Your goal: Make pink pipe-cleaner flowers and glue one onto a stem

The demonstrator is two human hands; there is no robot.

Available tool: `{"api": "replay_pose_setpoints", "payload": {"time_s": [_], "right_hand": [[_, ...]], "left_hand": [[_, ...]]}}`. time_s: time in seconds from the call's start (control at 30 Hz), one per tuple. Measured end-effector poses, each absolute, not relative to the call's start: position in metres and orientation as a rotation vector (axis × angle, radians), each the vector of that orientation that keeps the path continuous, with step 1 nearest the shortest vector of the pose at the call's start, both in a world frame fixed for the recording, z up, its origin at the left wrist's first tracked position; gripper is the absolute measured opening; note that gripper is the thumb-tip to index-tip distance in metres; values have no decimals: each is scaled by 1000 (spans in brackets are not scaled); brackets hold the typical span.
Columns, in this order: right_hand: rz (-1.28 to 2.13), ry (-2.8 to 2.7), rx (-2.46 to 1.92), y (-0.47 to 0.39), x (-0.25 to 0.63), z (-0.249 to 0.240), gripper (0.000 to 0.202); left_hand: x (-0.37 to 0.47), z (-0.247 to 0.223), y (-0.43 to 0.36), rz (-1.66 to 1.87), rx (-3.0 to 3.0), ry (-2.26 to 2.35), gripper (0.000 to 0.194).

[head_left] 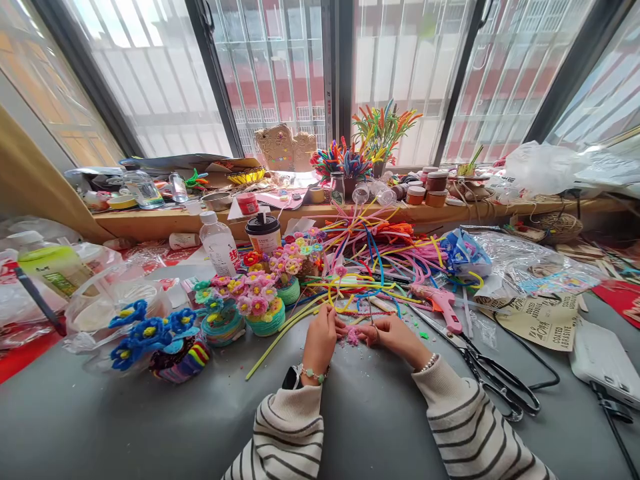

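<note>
Both hands meet over the middle of the grey table around a small pink fuzzy pipe-cleaner piece [353, 335]. My left hand [321, 337] is closed, fingertips pinched at the left side of the pink piece. From the other side my right hand [393, 339] pinches its right edge; a thin dark upright item shows by these fingers, too small to name. Just beyond the fingertips lie loose yellow and blue pipe cleaners [345, 293] and a red one. Large black-handled scissors [493, 380] rest to the right of my right hand, near a pink glue gun [443, 303].
At left stand pipe-cleaner flower pots [265, 320], a blue-flowered striped pot [180, 360], a water bottle [217, 243] and a lidded cup [263, 233]. A pipe-cleaner heap [390, 240] lies behind. Right are sandpaper [543, 323] and a white power bank [605, 360] with cables.
</note>
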State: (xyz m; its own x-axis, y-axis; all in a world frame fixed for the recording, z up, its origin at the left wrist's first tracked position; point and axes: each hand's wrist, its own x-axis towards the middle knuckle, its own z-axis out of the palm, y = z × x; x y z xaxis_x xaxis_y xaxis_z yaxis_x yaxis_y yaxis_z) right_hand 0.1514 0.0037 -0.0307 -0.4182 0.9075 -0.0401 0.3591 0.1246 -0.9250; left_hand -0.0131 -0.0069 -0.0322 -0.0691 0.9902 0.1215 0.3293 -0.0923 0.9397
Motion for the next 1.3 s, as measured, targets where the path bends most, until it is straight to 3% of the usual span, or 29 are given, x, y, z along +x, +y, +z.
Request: {"api": "replay_pose_setpoints", "payload": {"time_s": [0.37,0.77,0.97,1.3], "right_hand": [[1108,-1748,-1214,14,153,-32,39],[1497,-1622,-1212,7,154,-29,45],[1675,-1611,-1214,2,154,-28,44],[1447,-1613,-1237,3,143,-32,49]], "left_hand": [[-13,-30,-7,1184,1601,1525,18],[-13,-26,-25,1070,1485,1787,12],[-11,-28,-13,1051,1481,1616,12],[-10,-31,-10,1206,1449,1480,16]]}}
